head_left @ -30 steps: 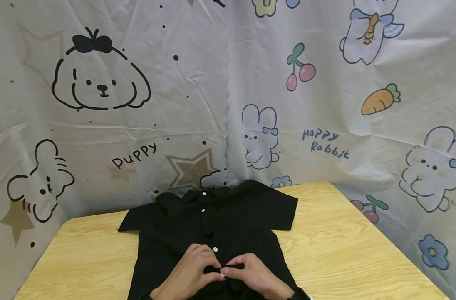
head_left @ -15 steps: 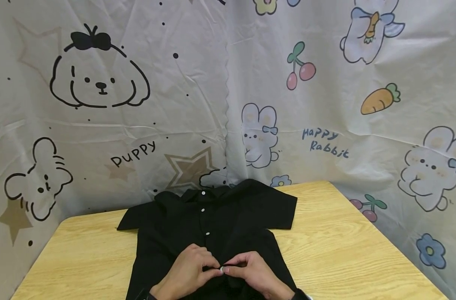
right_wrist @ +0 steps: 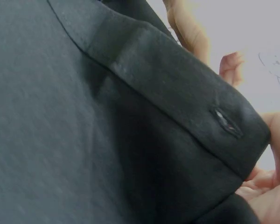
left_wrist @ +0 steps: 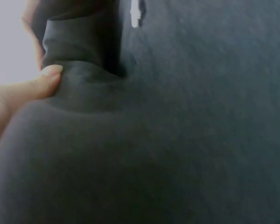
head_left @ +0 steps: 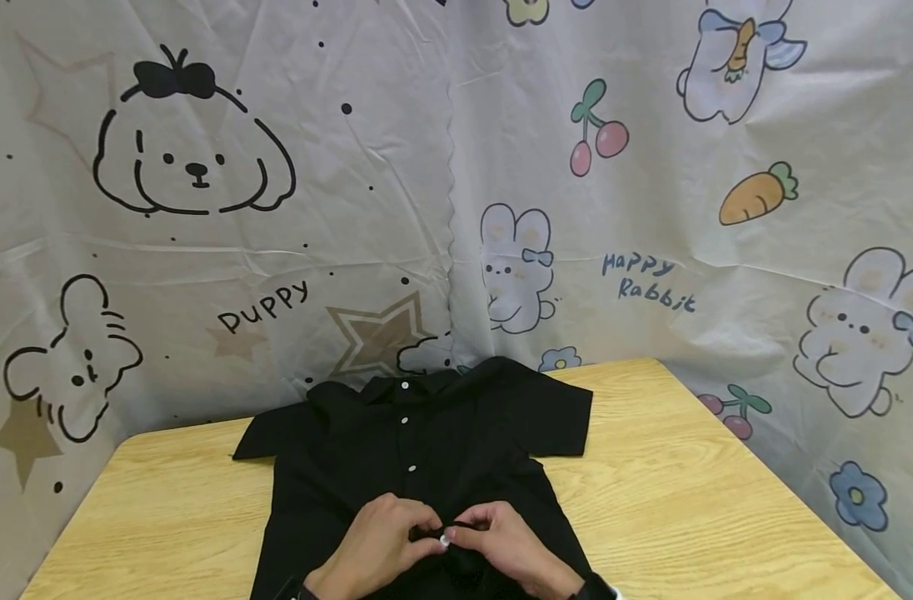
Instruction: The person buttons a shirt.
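Observation:
A black short-sleeved shirt [head_left: 336, 483] lies front up, collar at the far side, with white buttons down its middle. My left hand [head_left: 381, 542] pinches the shirt's front edge between thumb and fingers; in the left wrist view its thumb [left_wrist: 50, 77] presses on folded cloth. Facing it, my right hand [head_left: 507, 543] pinches the other side of the opening. Between the two hands' fingertips shows a white button [head_left: 445, 541]. In the right wrist view a slit buttonhole [right_wrist: 226, 123] shows on the raised black front band, near the fingers at its end.
The shirt lies on a light wood-grain table [head_left: 696, 483], whose bare surface shows on both sides. Behind stands a pale curtain [head_left: 396, 167] printed with cartoon animals, touching the table's far edge near the collar.
A dark gap in the front opening above my hands has closed, and a button shows higher up there. The button between my fingertips is now more exposed. Both hands stay almost in place.

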Tool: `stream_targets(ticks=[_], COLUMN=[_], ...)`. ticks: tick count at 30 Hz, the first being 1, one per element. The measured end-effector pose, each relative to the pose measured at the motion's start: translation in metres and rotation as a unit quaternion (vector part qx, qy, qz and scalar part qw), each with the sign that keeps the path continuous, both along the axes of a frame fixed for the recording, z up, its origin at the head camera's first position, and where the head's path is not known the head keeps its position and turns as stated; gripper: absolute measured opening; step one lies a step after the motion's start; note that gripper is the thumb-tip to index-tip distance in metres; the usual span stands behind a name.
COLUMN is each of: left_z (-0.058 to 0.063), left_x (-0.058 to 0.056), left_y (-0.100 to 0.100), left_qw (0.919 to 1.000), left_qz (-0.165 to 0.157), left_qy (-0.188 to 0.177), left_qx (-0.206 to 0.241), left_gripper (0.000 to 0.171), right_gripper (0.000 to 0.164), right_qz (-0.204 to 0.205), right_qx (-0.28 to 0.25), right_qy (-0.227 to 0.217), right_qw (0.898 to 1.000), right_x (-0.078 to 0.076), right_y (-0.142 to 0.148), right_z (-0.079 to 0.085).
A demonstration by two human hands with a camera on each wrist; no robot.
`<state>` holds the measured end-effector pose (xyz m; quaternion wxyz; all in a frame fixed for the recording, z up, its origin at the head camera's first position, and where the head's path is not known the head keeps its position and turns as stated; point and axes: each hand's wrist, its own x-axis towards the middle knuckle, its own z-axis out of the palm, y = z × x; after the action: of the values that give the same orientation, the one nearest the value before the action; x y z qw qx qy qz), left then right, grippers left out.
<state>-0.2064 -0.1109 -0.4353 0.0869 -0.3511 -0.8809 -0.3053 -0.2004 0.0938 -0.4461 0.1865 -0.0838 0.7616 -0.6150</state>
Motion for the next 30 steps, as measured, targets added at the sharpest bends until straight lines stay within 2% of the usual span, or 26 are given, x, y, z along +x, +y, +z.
stream_targets(ticks=[4, 8, 11, 14, 19, 24, 30], left_z=[-0.0012, -0.0038, -0.0052, -0.0066, -0.0076, -0.0082, -0.0076], left_x=[-0.0014, -0.0036, -0.0053, -0.006, -0.0043, -0.0048, -0.0057], left_y=[-0.0002, -0.0024, -0.0041, -0.0043, -0.0022, -0.0029, -0.0034], left_qw=[0.9991, 0.9985, 0.999, 0.999, 0.9973, 0.9951, 0.9932], left_qz=[0.005, -0.015, -0.032, -0.042, -0.039, -0.055, -0.081], left_qy=[-0.04, -0.049, -0.03, 0.008, 0.056, 0.076, 0.082], left_qx=[0.011, 0.017, 0.014, 0.011, 0.027, 0.032, 0.018], left_gripper=[0.012, 0.011, 0.01, 0.01, 0.01, 0.013, 0.015], right_gripper=[0.02, 0.02, 0.019, 0.017, 0.012, 0.009, 0.011], right_qz=[-0.004, 0.003, 0.009, 0.011, 0.0, -0.009, 0.005], right_qx=[-0.026, -0.024, -0.009, 0.007, 0.026, 0.034, 0.01], right_qy=[-0.011, -0.003, 0.01, 0.027, 0.06, 0.08, 0.062], right_qw=[1.0, 1.0, 1.0, 1.0, 0.998, 0.996, 0.998], right_x=[-0.0003, 0.0016, 0.0027, 0.0032, 0.0031, 0.0038, 0.0048], right_y=[-0.0023, -0.003, -0.0033, -0.0044, -0.0064, -0.0061, -0.0017], right_z=[-0.0036, -0.0034, -0.0036, -0.0042, -0.0021, -0.002, -0.0019])
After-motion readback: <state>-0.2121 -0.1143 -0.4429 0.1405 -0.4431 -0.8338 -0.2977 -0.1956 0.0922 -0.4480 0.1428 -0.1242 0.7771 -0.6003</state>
